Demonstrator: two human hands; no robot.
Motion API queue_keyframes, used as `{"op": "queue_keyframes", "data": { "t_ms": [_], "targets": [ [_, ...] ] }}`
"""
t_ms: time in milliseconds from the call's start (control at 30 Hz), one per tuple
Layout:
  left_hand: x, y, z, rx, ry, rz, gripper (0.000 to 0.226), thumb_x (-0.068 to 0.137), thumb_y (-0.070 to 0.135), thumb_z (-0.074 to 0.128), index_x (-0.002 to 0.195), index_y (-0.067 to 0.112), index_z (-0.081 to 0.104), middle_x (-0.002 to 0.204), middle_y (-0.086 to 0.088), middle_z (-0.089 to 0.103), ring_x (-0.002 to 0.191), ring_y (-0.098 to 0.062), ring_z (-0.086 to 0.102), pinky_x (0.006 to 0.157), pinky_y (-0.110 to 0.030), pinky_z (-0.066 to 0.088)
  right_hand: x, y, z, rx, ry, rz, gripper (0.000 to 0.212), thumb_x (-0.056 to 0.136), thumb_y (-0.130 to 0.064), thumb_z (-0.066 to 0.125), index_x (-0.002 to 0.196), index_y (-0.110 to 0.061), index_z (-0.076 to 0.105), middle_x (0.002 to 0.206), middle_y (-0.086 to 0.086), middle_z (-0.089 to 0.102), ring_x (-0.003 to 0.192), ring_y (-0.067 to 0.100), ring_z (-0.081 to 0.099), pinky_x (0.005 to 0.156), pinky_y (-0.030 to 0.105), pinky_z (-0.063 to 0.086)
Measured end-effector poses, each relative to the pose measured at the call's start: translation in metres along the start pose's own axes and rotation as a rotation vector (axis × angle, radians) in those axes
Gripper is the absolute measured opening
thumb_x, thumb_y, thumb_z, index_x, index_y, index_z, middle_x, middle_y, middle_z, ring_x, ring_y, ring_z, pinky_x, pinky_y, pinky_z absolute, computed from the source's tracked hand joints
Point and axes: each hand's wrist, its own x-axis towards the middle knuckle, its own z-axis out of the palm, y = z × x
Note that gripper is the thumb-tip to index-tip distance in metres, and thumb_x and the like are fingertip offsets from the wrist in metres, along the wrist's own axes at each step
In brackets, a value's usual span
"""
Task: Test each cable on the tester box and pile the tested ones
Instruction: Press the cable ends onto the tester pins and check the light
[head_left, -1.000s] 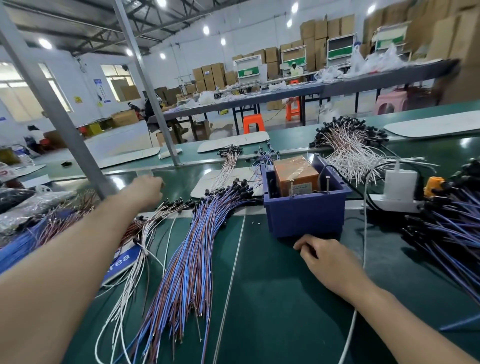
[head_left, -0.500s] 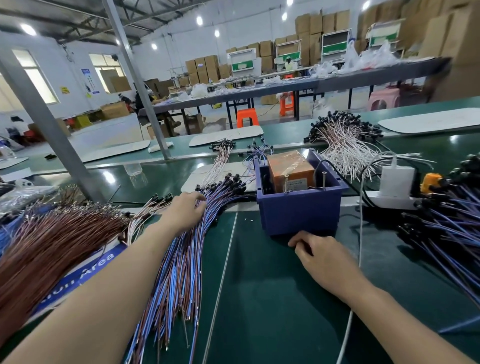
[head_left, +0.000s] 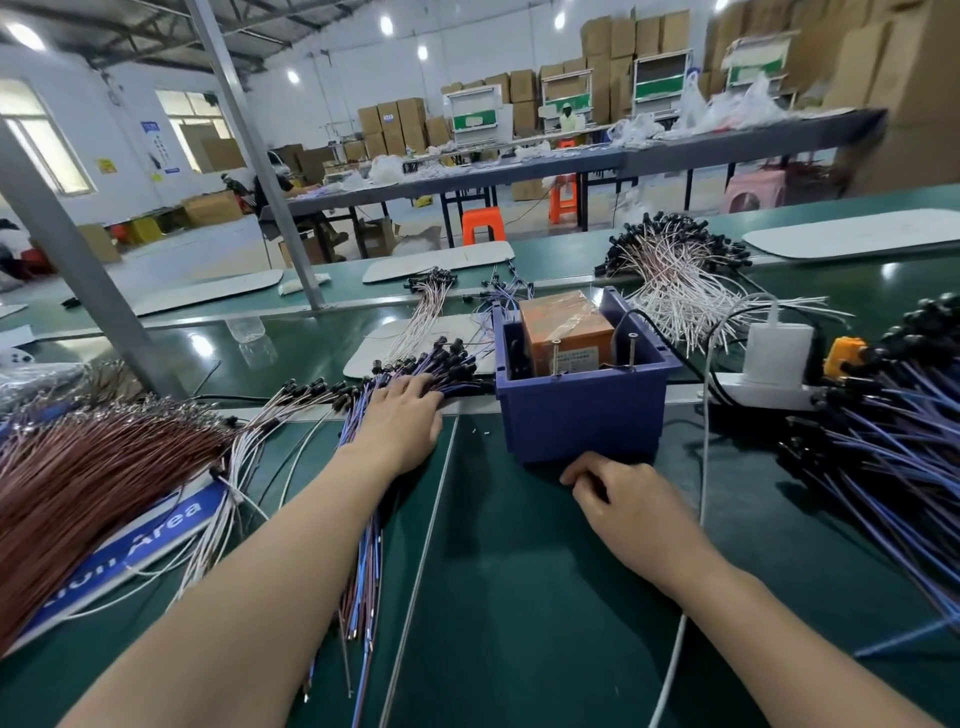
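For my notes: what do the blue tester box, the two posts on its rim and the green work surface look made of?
Blue tester box: probably moulded plastic, matt, one even colour with a thick rim. Two posts: likely metal screws, grey and glinting, with flat heads. Green work surface: smooth sheet with a dull sheen, perhaps PVC or rubber.

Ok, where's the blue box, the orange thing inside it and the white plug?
blue box (head_left: 579, 421), head view, its front wall.
orange thing (head_left: 563, 317), head view, its taped top.
white plug (head_left: 777, 356), head view, its front face.
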Motion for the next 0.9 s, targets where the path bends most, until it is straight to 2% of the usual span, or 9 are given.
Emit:
{"op": "queue_keyframes", "data": {
  "t_ms": [100, 267, 400, 533, 600, 667, 733, 800, 900],
  "targets": [
    [0.003, 0.006, 0.001, -0.019, 0.015, -0.033, 0.040, 0.105, 0.029, 0.039, 0.138, 0.012, 0.053, 0.152, -0.007, 0.037, 0.139, -0.030, 0.032, 0.112, -0.044, 0.027, 0.000, 0.001, 0.000, 0.011, 0.020, 0.002, 0.019, 0.099, -0.033, 0.047, 0.101, -0.040, 0.064, 0.053, -0.014, 0.058, 0.060, -0.003, 0.058, 0.054, 0.010, 0.040],
    [0.006, 0.009, -0.004, -0.243, 0.100, -0.066, 0.035, 0.105, 0.022, 0.040, 0.124, 0.004, 0.063, 0.135, -0.011, 0.049, 0.126, -0.031, 0.042, 0.107, -0.043, 0.033, 0.000, 0.000, -0.002, -0.001, 0.008, -0.007, 0.019, 0.099, -0.034, 0.045, 0.103, -0.040, 0.063, 0.059, -0.012, 0.059, 0.058, 0.001, 0.058, 0.045, 0.017, 0.032],
    [0.002, 0.009, -0.025, -0.554, 0.331, -0.155, 0.027, 0.102, 0.006, 0.047, 0.120, 0.002, 0.067, 0.122, -0.013, 0.057, 0.108, -0.026, 0.058, 0.099, -0.032, 0.042, 0.000, 0.000, -0.002, 0.009, 0.016, 0.001, 0.019, 0.099, -0.036, 0.046, 0.102, -0.040, 0.063, 0.059, -0.011, 0.059, 0.052, 0.005, 0.057, 0.045, 0.017, 0.030],
    [-0.001, 0.017, -0.082, -0.832, 0.597, -0.209, 0.019, 0.100, 0.000, 0.052, 0.116, 0.002, 0.060, 0.114, -0.011, 0.063, 0.103, -0.022, 0.061, 0.095, -0.027, 0.051, -0.001, -0.001, -0.003, 0.080, 0.027, 0.000, 0.016, 0.098, -0.033, 0.049, 0.096, -0.041, 0.062, 0.059, -0.011, 0.062, 0.055, 0.004, 0.058, 0.048, 0.017, 0.034],
    [-0.002, 0.025, -0.123, -0.948, 0.788, -0.184, 0.018, 0.100, 0.003, 0.054, 0.118, 0.001, 0.057, 0.113, -0.009, 0.062, 0.097, -0.012, 0.059, 0.093, -0.023, 0.051, -0.003, -0.002, -0.003, 0.163, 0.034, 0.006, 0.017, 0.098, -0.031, 0.050, 0.093, -0.040, 0.063, 0.059, -0.014, 0.063, 0.049, 0.005, 0.055, 0.046, 0.015, 0.036],
    [-0.009, 0.037, -0.164, -0.989, 0.977, -0.105, 0.018, 0.101, 0.008, 0.054, 0.118, 0.004, 0.058, 0.114, -0.008, 0.062, 0.092, -0.001, 0.057, 0.092, -0.023, 0.052, -0.004, -0.003, -0.005, 0.270, 0.054, 0.014, 0.020, 0.098, -0.028, 0.051, 0.091, -0.040, 0.066, 0.060, -0.016, 0.063, 0.044, 0.005, 0.049, 0.042, 0.015, 0.035],
    [-0.023, 0.056, -0.191, -0.997, 1.082, 0.063, 0.016, 0.100, 0.009, 0.054, 0.112, 0.018, 0.059, 0.112, -0.003, 0.061, 0.091, 0.003, 0.057, 0.085, -0.020, 0.053, -0.006, -0.003, -0.009, 0.394, 0.092, 0.015, 0.024, 0.097, -0.023, 0.054, 0.088, -0.040, 0.068, 0.059, -0.010, 0.061, 0.044, 0.006, 0.046, 0.042, 0.016, 0.032],
    [-0.044, 0.083, -0.194, -0.943, 1.076, 0.226, 0.021, 0.100, 0.005, 0.053, 0.106, 0.024, 0.058, 0.107, 0.008, 0.054, 0.088, 0.004, 0.056, 0.077, -0.016, 0.052, -0.009, -0.005, -0.015, 0.568, 0.159, 0.042, 0.029, 0.099, -0.019, 0.053, 0.088, -0.039, 0.071, 0.056, -0.006, 0.058, 0.047, 0.008, 0.045, 0.044, 0.023, 0.034],
    [-0.071, 0.118, -0.151, -0.743, 0.894, 0.435, 0.019, 0.098, -0.001, 0.055, 0.108, 0.010, 0.066, 0.104, 0.002, 0.051, 0.085, -0.004, 0.052, 0.074, -0.015, 0.045, -0.007, -0.003, -0.028, 0.972, 0.274, 0.147, 0.032, 0.104, -0.019, 0.046, 0.091, -0.025, 0.075, 0.057, 0.001, 0.055, 0.043, 0.012, 0.043, 0.039, 0.022, 0.032]
  ]
}}
